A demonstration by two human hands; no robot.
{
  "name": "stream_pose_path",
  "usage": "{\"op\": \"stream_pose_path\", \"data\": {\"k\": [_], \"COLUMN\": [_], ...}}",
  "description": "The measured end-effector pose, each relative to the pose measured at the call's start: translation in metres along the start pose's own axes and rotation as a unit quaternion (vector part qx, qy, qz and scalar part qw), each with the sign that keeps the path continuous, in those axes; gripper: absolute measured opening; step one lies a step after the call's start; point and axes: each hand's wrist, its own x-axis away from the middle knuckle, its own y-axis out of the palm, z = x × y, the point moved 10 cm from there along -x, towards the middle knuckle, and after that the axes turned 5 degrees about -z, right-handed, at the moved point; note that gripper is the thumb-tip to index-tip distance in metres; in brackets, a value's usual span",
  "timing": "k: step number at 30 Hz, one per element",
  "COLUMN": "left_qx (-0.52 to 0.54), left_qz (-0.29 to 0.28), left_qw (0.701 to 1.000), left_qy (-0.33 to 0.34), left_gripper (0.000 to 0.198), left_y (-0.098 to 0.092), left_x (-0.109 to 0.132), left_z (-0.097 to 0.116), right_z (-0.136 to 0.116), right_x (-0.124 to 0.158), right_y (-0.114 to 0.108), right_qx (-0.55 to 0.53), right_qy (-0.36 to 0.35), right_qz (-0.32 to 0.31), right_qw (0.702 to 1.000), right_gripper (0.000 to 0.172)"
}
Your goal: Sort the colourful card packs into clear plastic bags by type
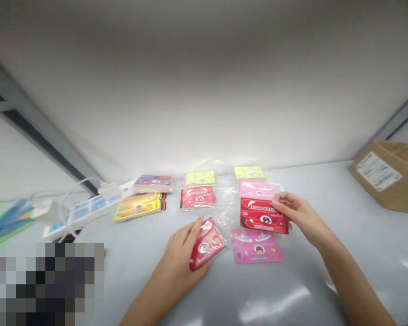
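Glossy red card packets (207, 244) occupy both hands, well apart: the left hand (175, 258) grips a small tilted one on the pale glossy tabletop (326, 290); the right hand (304, 217) clamps the edge of a larger one (263, 216) between two pink printed cards (256, 246). Loose clear plastic wrap (229, 217) could snag a finger or drag a card; the slick surface could let a packet skid into the yellow card pack (139, 206).

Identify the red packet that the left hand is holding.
The tilted red packet in the left hand; the other two red packets lie farther forward.
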Motion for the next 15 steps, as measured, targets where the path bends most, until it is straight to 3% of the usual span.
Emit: {"op": "stream_pose_path", "data": {"k": [5, 12, 15], "left_qx": [-0.013, -0.028, -0.029], "left_qz": [-0.011, 0.014, 0.01], "left_qw": [1.0, 0.999, 0.999], "left_qy": [0.009, 0.031, 0.039], "left_gripper": [0.09, 0.08, 0.082], "left_y": [0.005, -0.001, 0.0], "left_x": [-0.001, -0.002, -0.002], "left_z": [0.001, 0.009, 0.011], "right_z": [-0.005, -0.005, -0.001], "right_x": [0.003, 0.002, 0.001], "right_y": [0.006, 0.027, 0.034], "right_qx": [-0.099, -0.014, -0.005], "right_qy": [-0.023, -0.027, 0.006], "right_qz": [0.01, 0.006, -0.013], "right_qw": [0.995, 1.0, 1.0], "right_gripper": [0.03, 0.029, 0.03]}}
